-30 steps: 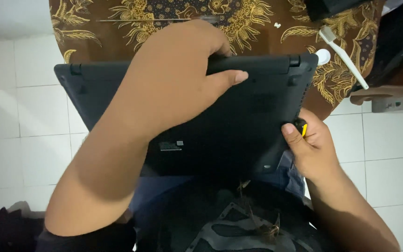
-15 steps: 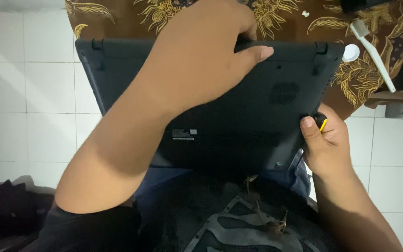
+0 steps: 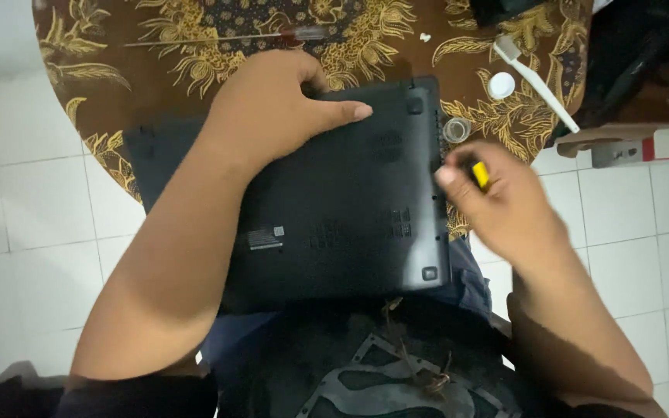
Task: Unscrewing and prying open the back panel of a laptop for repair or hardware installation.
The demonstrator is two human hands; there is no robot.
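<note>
Left hand (image 3: 276, 108) flat; right hand (image 3: 497, 205) clenched (blurred).

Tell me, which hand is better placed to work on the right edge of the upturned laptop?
The right hand. It holds a yellow-tipped tool right beside the edge of the laptop. The left hand lies flat on the laptop's far side and steadies it.

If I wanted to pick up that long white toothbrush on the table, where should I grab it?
Probably by the bare handle of the toothbrush, near its lower end at the table's right edge, coming from the right. The handle is long, thin and lies flat and slanted. The brush head points up-left, near the small white cap, so there is less room for fingers there.
</note>
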